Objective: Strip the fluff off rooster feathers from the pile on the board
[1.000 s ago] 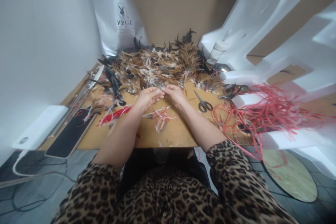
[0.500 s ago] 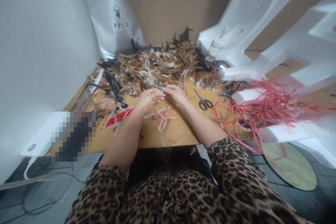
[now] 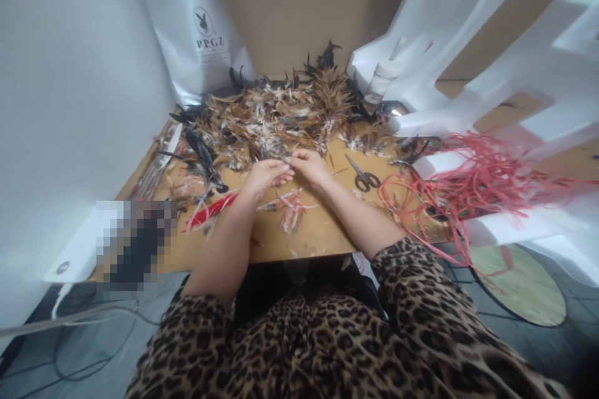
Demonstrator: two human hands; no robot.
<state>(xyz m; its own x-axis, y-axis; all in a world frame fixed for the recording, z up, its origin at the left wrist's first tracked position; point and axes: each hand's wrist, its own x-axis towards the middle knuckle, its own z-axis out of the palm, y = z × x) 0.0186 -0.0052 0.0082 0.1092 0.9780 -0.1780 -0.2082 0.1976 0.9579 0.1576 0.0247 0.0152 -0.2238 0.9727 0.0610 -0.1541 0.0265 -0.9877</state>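
Observation:
Over the middle of the table my left hand (image 3: 266,178) and my right hand (image 3: 309,167) meet, thumbs and fingertips pinched together. Between them is a tiny greyish piece (image 3: 287,161) that looks like a feather; the fingers mostly hide it. Just behind the fingertips lies a wide pile of brown, white and black feathers (image 3: 276,115). Below my hands is a small heap of pinkish-white strips and scraps (image 3: 291,207). Black-handled scissors (image 3: 364,176) lie on the table to the right of my right hand. A red strip (image 3: 213,211) lies near my left forearm.
Tangled red-pink ribbons (image 3: 496,181) spread over white foam pieces (image 3: 510,234) at the right. A clear bottle (image 3: 381,80) stands behind. At the left are a white power bank (image 3: 77,255) with a cable, black feathers (image 3: 201,153) and a white bag (image 3: 206,68) farther back.
The view has shifted slightly. Both hands stay pinched together in about the same place, with the fingertips a little closer together.

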